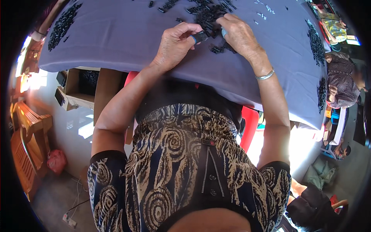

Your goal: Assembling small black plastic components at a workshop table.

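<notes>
Between the thumb and fingers of my left hand [177, 41] is a small black plastic piece [199, 37], held just above the cloth. My right hand [240, 34] bends over the near edge of a heap of small black parts [206, 17], its fingers curled together. Whatever those fingertips touch or pinch is hidden behind the hand. A few loose black parts [217, 49] lie on the cloth between my two hands. The exact kind of the parts is too small to make out.
A grey-purple cloth covers the table [116, 42]. More black parts [63, 25] are piled at its left end and along the right edge [316, 42]. Small clear pieces [264, 13] lie at the far right. A cardboard box [83, 83] stands below the left edge. Other people sit at the right.
</notes>
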A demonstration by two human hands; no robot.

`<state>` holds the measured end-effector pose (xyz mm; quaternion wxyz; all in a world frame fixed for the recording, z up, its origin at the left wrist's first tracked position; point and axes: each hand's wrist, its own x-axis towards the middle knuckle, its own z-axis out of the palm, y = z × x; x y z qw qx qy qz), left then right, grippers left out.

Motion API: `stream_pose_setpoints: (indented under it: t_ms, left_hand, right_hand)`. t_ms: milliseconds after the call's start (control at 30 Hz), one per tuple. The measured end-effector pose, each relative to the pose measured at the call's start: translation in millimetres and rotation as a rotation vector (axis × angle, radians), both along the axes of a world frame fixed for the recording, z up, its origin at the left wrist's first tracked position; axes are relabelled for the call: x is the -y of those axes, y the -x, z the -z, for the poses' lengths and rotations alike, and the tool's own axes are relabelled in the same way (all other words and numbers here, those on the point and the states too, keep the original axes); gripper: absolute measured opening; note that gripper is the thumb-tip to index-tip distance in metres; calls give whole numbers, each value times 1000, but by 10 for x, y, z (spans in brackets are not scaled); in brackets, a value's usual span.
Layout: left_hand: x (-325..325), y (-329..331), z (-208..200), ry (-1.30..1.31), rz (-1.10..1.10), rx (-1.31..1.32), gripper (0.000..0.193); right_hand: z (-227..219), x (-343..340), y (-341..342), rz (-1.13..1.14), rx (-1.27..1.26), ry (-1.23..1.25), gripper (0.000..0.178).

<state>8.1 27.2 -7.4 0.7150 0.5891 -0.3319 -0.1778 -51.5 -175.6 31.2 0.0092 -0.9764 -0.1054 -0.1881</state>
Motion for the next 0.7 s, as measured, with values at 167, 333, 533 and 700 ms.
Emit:
stream_pose_setpoints:
  t_ms: [167,333,533,700]
  left_hand:
    - [6,-21,-4,-20,7,1,22]
    - [-5,-16,36,21,-20,-25,24]
    - [12,-34,67,29,-18,-1,27]
    - [12,-20,38,29,-24,-4,28]
  right_hand:
    - [-76,-94,6,45,-50,-914,19]
    - [-140,-385,79,-54,-229,-1493,14]
    - [29,-502,40,-86,-169,-1630,13]
    - [56,-559,33,-78,-152,-1700,12]
